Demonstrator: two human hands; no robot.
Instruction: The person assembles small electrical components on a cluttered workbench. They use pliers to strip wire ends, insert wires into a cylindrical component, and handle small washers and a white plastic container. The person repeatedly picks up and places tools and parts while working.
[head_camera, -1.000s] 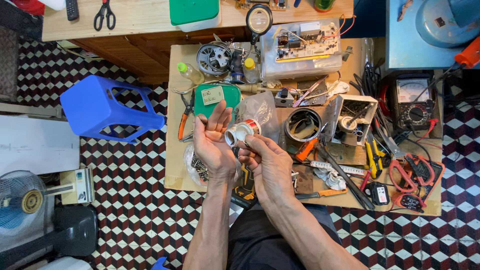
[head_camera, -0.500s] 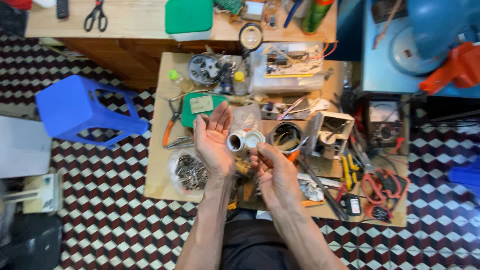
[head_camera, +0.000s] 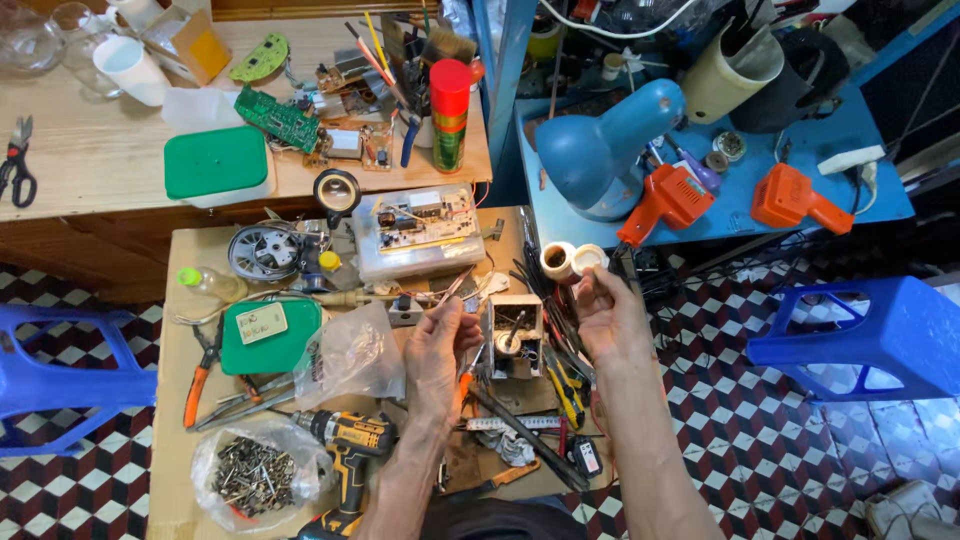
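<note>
My right hand (head_camera: 607, 318) is raised at the right edge of the low wooden table (head_camera: 185, 400). Its fingertips grip a small cream cylinder (head_camera: 572, 260) with a white cap end. To the left, apart from it, my left hand (head_camera: 436, 348) hovers over the table's clutter and pinches a thin metal piece (head_camera: 452, 290) that points up and right. Between the two hands stands a small open wooden box (head_camera: 515, 335) with tools in it.
On the table are a clear box with a circuit board (head_camera: 415, 232), a green lid (head_camera: 270, 337), a yellow-black drill (head_camera: 347, 440), a bag of screws (head_camera: 250, 475) and pliers. Blue stools (head_camera: 865, 335) flank it. A blue lamp (head_camera: 600, 150) and orange soldering guns (head_camera: 672, 198) lie behind.
My hands have parted: the right one carried the cylinder off to the right, and the left palm no longer cups it. The view has swung right and closer.
</note>
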